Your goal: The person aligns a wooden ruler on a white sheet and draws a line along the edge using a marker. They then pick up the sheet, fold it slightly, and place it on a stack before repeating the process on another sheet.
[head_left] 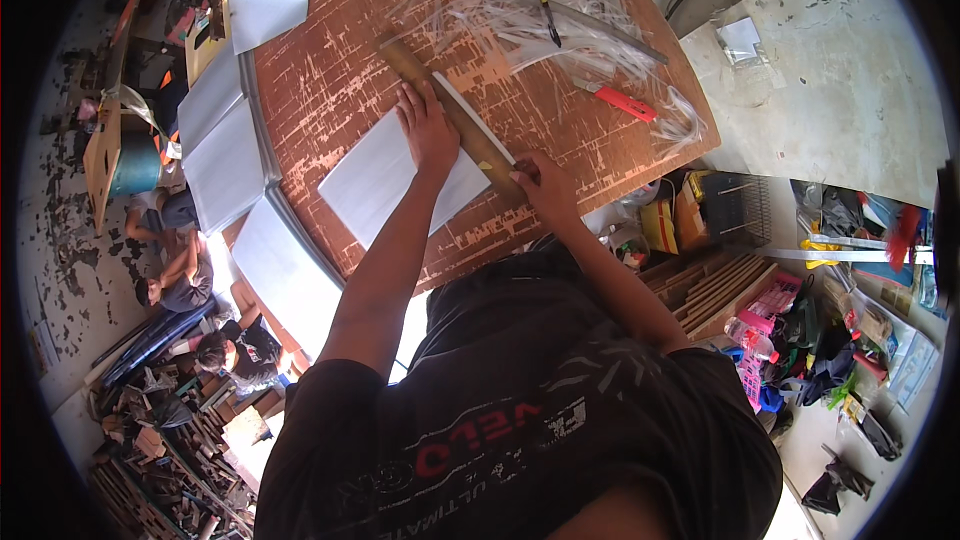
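On the worn reddish-brown wooden tabletop point(330, 90) lies a pale grey rectangular sheet point(375, 185), set at a slant, and I take this sheet as the landmark for the other places. Along the far right edge of the sheet runs a long yellowish-brown wooden ruler point(440, 100), also slanted, and it touches the sheet's edge. The left hand point(428, 130) lies flat with the fingers spread a little, pressing down where the ruler and the sheet meet, at the upper corner of the sheet. The right hand point(545, 190) is at the lower right end of the ruler, just beside the near right corner of the sheet; its fingers are curled together around something small, but I cannot tell what it pinches. Beyond the sheet, farther up the tabletop, a heap of thin clear plastic strips point(560, 30) is spread, and a dark pen-shaped tool point(549, 18) lies on top of this heap. To the right of the sheet, past the ruler, a red utility knife point(625, 102) lies on the tabletop near the strips. To the left of the sheet, more pale grey sheets point(225, 155) hang over the curved edge of the tabletop. Far left of the sheet, lower down, other persons point(190, 285) sit on the floor.
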### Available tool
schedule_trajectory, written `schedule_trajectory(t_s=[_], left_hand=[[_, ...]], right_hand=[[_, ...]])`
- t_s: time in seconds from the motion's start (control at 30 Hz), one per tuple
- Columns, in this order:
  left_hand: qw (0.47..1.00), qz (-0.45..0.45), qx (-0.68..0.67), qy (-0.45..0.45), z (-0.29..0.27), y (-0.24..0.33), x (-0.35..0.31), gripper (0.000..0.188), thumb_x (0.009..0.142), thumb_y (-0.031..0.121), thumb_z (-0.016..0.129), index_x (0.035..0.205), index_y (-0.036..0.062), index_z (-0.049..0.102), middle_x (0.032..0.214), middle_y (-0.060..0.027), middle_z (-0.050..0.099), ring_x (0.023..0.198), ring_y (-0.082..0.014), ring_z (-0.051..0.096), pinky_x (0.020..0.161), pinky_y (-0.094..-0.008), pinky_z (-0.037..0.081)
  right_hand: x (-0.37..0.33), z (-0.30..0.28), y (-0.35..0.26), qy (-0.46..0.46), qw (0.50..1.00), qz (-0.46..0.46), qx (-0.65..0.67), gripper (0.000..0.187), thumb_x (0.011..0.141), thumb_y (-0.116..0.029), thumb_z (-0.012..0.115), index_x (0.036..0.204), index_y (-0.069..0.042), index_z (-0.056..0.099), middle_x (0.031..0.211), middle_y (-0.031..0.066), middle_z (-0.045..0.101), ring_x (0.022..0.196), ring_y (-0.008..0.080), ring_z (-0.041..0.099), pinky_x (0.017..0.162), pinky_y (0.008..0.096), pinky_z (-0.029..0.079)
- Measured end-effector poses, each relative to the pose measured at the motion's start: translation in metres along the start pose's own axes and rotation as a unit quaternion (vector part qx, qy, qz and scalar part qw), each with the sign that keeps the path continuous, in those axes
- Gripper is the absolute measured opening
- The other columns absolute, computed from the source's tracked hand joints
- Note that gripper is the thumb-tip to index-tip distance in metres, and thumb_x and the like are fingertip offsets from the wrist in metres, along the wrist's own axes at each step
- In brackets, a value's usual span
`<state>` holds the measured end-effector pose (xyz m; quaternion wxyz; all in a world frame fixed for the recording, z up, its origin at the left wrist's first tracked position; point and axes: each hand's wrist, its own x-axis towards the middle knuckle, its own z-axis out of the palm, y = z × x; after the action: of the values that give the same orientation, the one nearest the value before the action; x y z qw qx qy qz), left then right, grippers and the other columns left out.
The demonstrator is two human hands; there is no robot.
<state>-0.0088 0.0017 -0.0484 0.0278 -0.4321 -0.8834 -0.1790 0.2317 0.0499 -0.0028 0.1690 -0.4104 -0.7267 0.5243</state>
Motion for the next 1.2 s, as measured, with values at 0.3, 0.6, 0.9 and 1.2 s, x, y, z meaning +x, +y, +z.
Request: schedule_trajectory(t_s=[0.3, 0.6, 0.9, 1.2], left_hand=[[1.0, 0.003, -0.004, -0.004, -0.001, -0.001, 0.001, 0.067, 0.099, 0.015, 0.049, 0.159, -0.0002, 0.024, 0.165, -0.0316, 0.018, 0.155, -0.0459, 0.011, 0.127, -0.0557, 0.011], [1.0, -0.001, -0.001, 0.004, 0.001, -0.002, 0.001, 0.062, 0.103, 0.018, 0.045, 0.159, 0.001, 0.026, 0.165, -0.0302, 0.02, 0.156, -0.0441, 0.013, 0.127, -0.0546, 0.013], [1.0, 0.0, 0.001, -0.007, 0.001, -0.001, 0.001, 0.062, 0.104, 0.019, 0.045, 0.16, 0.0018, 0.025, 0.165, -0.0301, 0.018, 0.156, -0.0447, 0.012, 0.127, -0.0548, 0.012], [0.997, 0.0, -0.007, -0.073, -0.009, -0.009, 0.008, 0.076, 0.104, 0.039, 0.05, 0.16, -0.0014, 0.02, 0.165, -0.035, 0.01, 0.155, -0.0494, 0.006, 0.125, -0.059, 0.011]], right_hand=[[-0.001, 0.001, -0.001, 0.007, 1.0, -0.004, -0.004, 0.03, 0.089, -0.017, 0.076, 0.117, -0.008, 0.067, 0.1, 0.0121, 0.074, 0.091, 0.0292, 0.072, 0.082, 0.0402, 0.055], [-0.001, 0.004, 0.005, 0.01, 1.0, -0.015, 0.004, 0.029, 0.089, -0.017, 0.076, 0.116, -0.008, 0.067, 0.099, 0.0126, 0.074, 0.092, 0.0297, 0.072, 0.082, 0.041, 0.056], [-0.001, 0.004, 0.005, 0.014, 1.0, -0.014, -0.014, 0.03, 0.09, -0.017, 0.075, 0.117, -0.008, 0.067, 0.101, 0.0132, 0.073, 0.093, 0.0309, 0.072, 0.083, 0.0418, 0.055], [0.0, 0.004, 0.0, 0.011, 0.999, -0.027, 0.013, 0.031, 0.088, -0.015, 0.076, 0.117, -0.007, 0.066, 0.1, 0.0131, 0.073, 0.091, 0.0308, 0.071, 0.081, 0.0407, 0.055]])
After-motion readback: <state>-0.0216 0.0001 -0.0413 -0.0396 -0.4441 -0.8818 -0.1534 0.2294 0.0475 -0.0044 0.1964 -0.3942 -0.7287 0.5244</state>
